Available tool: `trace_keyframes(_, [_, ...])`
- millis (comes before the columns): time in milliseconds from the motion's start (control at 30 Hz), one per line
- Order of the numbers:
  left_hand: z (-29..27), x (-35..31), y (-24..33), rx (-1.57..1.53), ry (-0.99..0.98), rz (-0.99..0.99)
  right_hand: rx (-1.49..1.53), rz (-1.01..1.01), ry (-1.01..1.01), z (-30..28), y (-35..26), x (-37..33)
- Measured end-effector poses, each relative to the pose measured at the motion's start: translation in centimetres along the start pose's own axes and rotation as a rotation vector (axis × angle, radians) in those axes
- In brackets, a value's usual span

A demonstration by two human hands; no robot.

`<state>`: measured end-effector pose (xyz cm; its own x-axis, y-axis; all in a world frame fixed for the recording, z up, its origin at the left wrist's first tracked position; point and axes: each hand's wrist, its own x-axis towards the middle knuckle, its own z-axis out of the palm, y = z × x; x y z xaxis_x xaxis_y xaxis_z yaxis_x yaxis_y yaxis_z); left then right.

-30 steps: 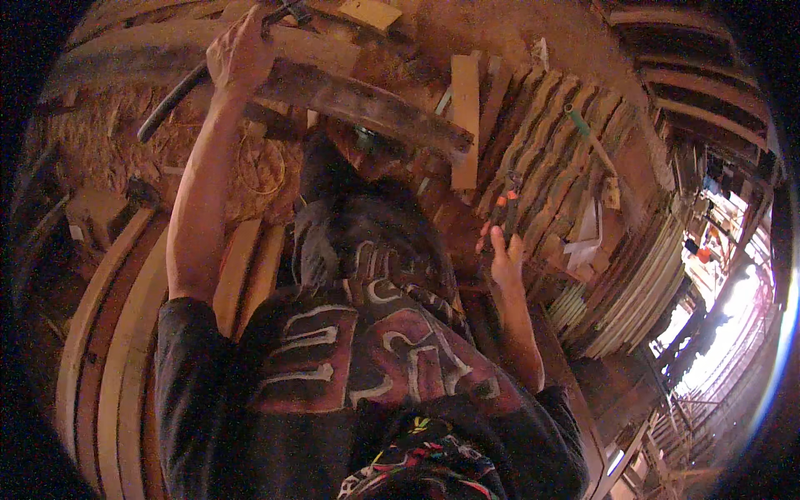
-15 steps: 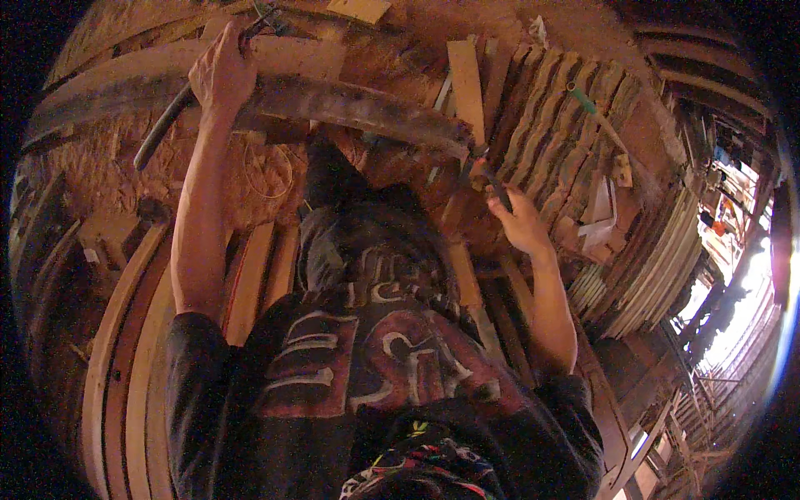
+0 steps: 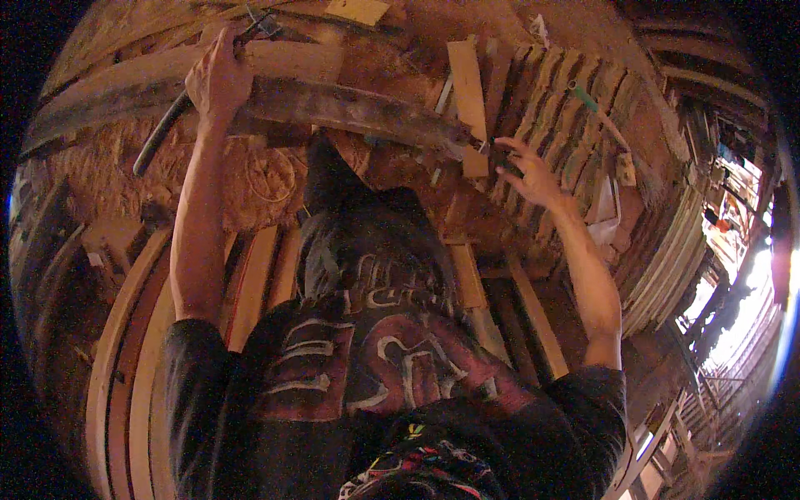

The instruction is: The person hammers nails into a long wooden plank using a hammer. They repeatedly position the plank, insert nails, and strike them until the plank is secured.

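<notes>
My left hand [image 3: 220, 79] is closed around the dark handle of a hammer [image 3: 162, 132], whose metal head sticks out beyond my fingers. It is over the left part of a long, rough beam [image 3: 358, 107] lying across in front of me. At the beam's right end, my right hand [image 3: 533, 177] has its thumb and fingers curled about a short dark hand tool [image 3: 503, 157]. The tool's kind cannot be made out. Light wood pieces [image 3: 467, 83] stand just beyond that end.
Stacked wavy-edged boards [image 3: 554, 117] lie to the right, with a green-ended stick [image 3: 583, 96] on them. Long planks [image 3: 125, 367] stand at the lower left. Shavings [image 3: 267, 175] cover the ground, and a yellowish block [image 3: 358, 10] lies at the far side.
My right hand has moved up and right with the dark tool, and its forearm has swung outward. The left hand and hammer have barely shifted.
</notes>
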<state>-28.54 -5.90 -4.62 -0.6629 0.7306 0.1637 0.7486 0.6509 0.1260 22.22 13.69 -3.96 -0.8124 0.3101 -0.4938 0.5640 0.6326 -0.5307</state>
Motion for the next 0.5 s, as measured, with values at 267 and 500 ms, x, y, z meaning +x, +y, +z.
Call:
trace_keyframes(267, [0.5,-0.5,-0.3,-0.020,0.001,-0.005,0.295,-0.088,0.114,5.5,0.0,2.6])
trace_keyframes(500, [0.5,-0.6,-0.8,0.108,0.042,-0.041,0.325,0.049,0.011,11.2,-0.2,3.8])
